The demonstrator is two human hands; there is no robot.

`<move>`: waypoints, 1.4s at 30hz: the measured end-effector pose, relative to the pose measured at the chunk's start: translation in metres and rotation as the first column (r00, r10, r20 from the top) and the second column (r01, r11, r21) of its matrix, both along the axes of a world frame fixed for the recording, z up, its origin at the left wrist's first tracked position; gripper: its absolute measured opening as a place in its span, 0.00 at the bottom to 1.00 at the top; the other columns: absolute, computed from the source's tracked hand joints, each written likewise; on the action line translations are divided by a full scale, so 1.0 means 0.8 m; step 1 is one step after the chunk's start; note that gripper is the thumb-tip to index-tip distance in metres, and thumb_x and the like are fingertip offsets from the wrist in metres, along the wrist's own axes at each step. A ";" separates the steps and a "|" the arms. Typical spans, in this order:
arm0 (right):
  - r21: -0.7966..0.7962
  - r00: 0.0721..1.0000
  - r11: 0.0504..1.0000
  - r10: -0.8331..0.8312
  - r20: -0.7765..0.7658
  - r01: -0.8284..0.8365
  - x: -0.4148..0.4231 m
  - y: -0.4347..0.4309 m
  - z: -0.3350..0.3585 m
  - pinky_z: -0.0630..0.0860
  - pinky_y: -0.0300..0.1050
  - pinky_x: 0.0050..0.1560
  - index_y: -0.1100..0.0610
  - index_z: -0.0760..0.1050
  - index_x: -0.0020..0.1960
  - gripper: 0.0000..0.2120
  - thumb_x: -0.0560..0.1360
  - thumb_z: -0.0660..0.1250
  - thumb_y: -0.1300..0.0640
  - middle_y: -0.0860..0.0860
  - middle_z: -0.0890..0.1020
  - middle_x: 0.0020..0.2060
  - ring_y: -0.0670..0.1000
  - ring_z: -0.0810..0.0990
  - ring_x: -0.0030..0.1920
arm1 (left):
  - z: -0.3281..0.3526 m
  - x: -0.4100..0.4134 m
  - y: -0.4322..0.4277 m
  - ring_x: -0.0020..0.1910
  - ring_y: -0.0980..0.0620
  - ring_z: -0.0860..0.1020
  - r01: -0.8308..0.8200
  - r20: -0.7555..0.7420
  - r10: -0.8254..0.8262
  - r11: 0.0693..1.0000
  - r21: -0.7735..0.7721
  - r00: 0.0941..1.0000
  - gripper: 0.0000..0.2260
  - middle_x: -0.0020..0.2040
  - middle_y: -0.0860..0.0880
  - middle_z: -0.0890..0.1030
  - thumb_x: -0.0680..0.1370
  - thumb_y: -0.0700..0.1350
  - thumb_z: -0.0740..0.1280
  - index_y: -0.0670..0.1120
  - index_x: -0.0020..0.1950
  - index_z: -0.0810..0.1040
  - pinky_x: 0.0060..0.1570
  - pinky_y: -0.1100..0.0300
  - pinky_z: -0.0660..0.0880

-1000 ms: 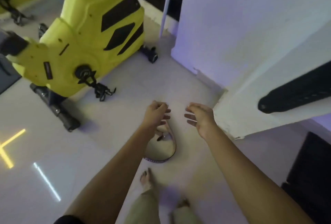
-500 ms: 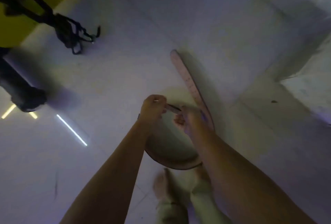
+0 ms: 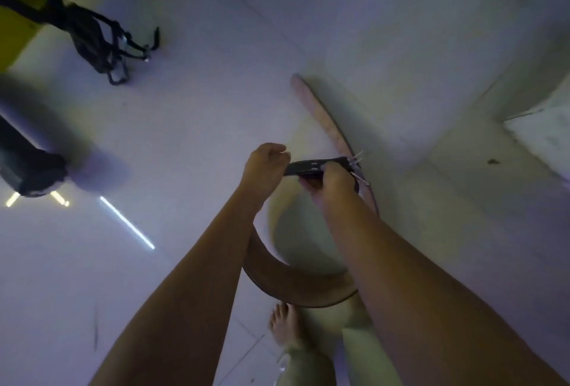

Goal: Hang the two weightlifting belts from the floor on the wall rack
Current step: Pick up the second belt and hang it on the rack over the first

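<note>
A brown leather weightlifting belt [image 3: 296, 285] curls in a loop below my forearms, just above the floor. Its long tongue end [image 3: 320, 109] stretches away toward the upper right. My left hand [image 3: 263, 166] and my right hand [image 3: 334, 183] both grip the dark buckle end [image 3: 308, 166], whose metal prongs [image 3: 357, 159] stick out to the right. A second belt is not in view, and neither is the wall rack.
A yellow exercise bike's black pedal strap [image 3: 105, 46] and its base foot [image 3: 27, 170] are at the left. A white wall corner [image 3: 539, 133] juts in at the right. My bare feet [image 3: 285, 324] stand on the pale tiled floor [image 3: 185, 139].
The camera dropped down toward the floor. Both hands went from open above the belt to gripping its buckle end, and the buckle has been pulled out between them.
</note>
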State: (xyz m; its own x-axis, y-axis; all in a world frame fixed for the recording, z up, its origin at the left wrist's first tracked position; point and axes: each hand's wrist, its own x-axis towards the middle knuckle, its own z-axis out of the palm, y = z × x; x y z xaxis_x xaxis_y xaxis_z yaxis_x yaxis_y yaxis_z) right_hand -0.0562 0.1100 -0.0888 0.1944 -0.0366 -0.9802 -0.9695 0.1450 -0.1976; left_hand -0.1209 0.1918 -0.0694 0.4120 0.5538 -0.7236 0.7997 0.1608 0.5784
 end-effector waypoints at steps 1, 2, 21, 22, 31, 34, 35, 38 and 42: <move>0.004 1.000 1.000 -0.004 0.031 0.004 0.005 -0.001 0.036 0.77 0.53 0.46 0.67 0.65 0.67 0.19 0.77 0.57 0.68 0.66 0.76 0.59 0.66 0.76 0.62 | 0.029 0.004 -0.002 0.54 0.50 0.76 0.010 0.014 -0.010 1.000 0.003 1.000 0.15 0.59 0.45 0.78 0.78 0.43 0.63 0.42 0.63 0.75 0.51 0.62 0.69; 0.005 0.998 1.000 0.008 0.067 -0.009 0.010 -0.003 0.072 0.77 0.52 0.42 0.67 0.66 0.68 0.19 0.77 0.57 0.68 0.65 0.75 0.61 0.66 0.76 0.61 | 0.060 0.008 -0.003 0.56 0.48 0.76 0.025 0.038 -0.026 1.000 0.012 0.999 0.15 0.61 0.44 0.78 0.78 0.43 0.63 0.41 0.63 0.75 0.52 0.62 0.69; -0.027 0.634 0.987 0.124 0.763 -0.160 0.065 -0.233 0.775 0.75 0.45 0.38 0.57 0.74 0.54 0.07 0.79 0.60 0.63 0.53 0.78 0.39 0.52 0.76 0.37 | 0.713 0.110 -0.192 0.42 0.47 0.77 0.314 0.676 -0.194 0.948 -0.058 0.711 0.13 0.47 0.40 0.79 0.76 0.37 0.66 0.34 0.60 0.76 0.54 0.51 0.75; -0.021 0.592 0.991 0.097 0.800 -0.134 0.070 -0.248 0.804 0.75 0.45 0.38 0.56 0.74 0.54 0.07 0.79 0.60 0.62 0.52 0.78 0.39 0.51 0.76 0.38 | 0.743 0.119 -0.207 0.43 0.46 0.77 0.330 0.718 -0.189 0.942 -0.060 0.670 0.13 0.46 0.40 0.80 0.76 0.38 0.67 0.36 0.59 0.77 0.54 0.50 0.75; 0.043 0.205 0.995 -0.061 0.977 0.091 0.120 -0.371 1.036 0.76 0.49 0.48 0.54 0.78 0.40 0.06 0.75 0.67 0.55 0.53 0.81 0.40 0.51 0.79 0.41 | 0.966 0.198 -0.344 0.35 0.54 0.82 0.482 0.942 -0.117 0.874 -0.052 0.314 0.07 0.40 0.46 0.82 0.78 0.38 0.64 0.45 0.52 0.78 0.41 0.57 0.80; 0.093 0.171 0.990 -0.111 0.979 0.111 0.133 -0.415 1.078 0.77 0.50 0.53 0.54 0.78 0.46 0.05 0.76 0.65 0.54 0.54 0.82 0.46 0.54 0.80 0.49 | 1.017 0.220 -0.393 0.42 0.46 0.81 0.495 0.963 -0.089 0.867 -0.052 0.256 0.07 0.43 0.43 0.81 0.77 0.38 0.65 0.44 0.53 0.79 0.51 0.48 0.79; 0.104 0.172 0.989 -0.122 0.978 0.108 0.139 -0.429 1.091 0.77 0.50 0.54 0.56 0.77 0.48 0.06 0.77 0.64 0.55 0.54 0.82 0.48 0.55 0.80 0.51 | 1.033 0.228 -0.408 0.45 0.44 0.80 0.492 0.967 -0.074 0.869 -0.058 0.244 0.06 0.44 0.43 0.81 0.77 0.38 0.65 0.44 0.52 0.79 0.53 0.47 0.78; 0.136 0.132 0.985 -0.150 0.980 0.108 0.159 -0.469 1.132 0.77 0.54 0.57 0.62 0.77 0.55 0.09 0.78 0.63 0.60 0.61 0.81 0.55 0.61 0.80 0.56 | 1.083 0.255 -0.452 0.48 0.42 0.79 0.490 0.980 -0.057 0.871 -0.043 0.188 0.05 0.46 0.41 0.81 0.77 0.37 0.65 0.43 0.50 0.79 0.56 0.46 0.77; 0.232 0.011 0.964 -0.235 0.972 0.126 0.186 -0.508 1.215 0.78 0.51 0.53 0.67 0.76 0.59 0.12 0.77 0.64 0.63 0.62 0.81 0.52 0.56 0.80 0.43 | 1.144 0.285 -0.495 0.51 0.43 0.80 0.463 0.995 -0.089 0.885 0.055 0.053 0.08 0.51 0.40 0.81 0.77 0.40 0.65 0.41 0.55 0.78 0.58 0.47 0.77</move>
State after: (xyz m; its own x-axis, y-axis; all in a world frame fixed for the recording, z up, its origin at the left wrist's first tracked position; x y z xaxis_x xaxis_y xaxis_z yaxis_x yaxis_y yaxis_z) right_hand 0.0930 -0.2968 0.8836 0.9699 -0.1988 0.1407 0.2036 0.3442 -0.9166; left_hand 0.1073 -0.2038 0.8456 0.9183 0.1220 0.3765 -0.3952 0.3359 0.8550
